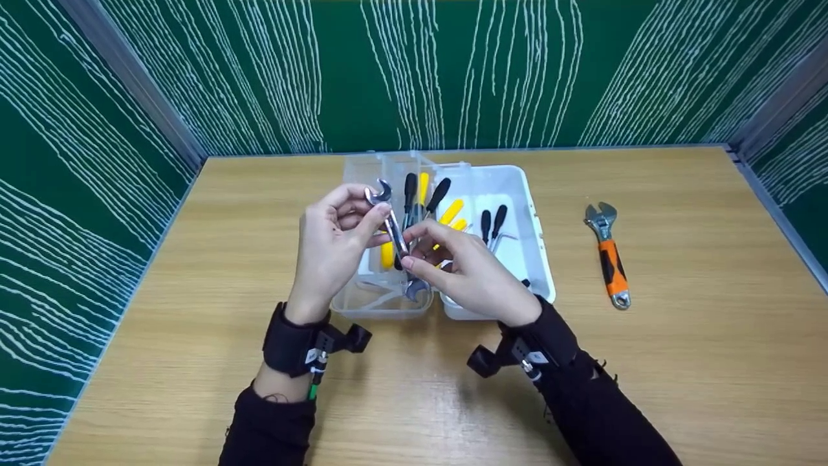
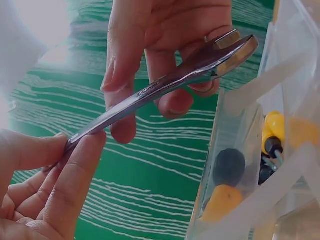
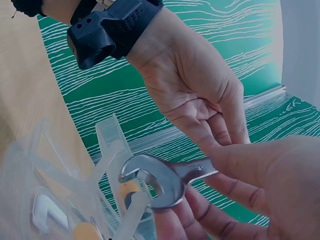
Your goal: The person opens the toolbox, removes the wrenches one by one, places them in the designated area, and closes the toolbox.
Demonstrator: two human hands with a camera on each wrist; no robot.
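Note:
A shiny double open-end wrench (image 1: 395, 233) is held at a slant above an open plastic toolbox, its two ends free. My left hand (image 1: 330, 243) pinches it near the upper end, thumb on the shank. Further down the shank, my right hand (image 1: 469, 266) pinches it between thumb and fingers. The right wrist view shows one open end of the wrench (image 3: 170, 182) up close beside the right hand's fingers. Beneath the hands are the toolbox's clear compartment side (image 1: 381, 312) on the left and its white tray (image 1: 522, 259) on the right.
Black-handled screwdrivers (image 1: 442, 194) and yellow-handled tools (image 1: 451, 211) lie in the toolbox, partly behind the hands. An adjustable wrench (image 1: 608, 259) with an orange and black handle lies on the wooden table (image 1: 698, 362) to the right. Green white-streaked panels (image 1: 349, 77) enclose the table.

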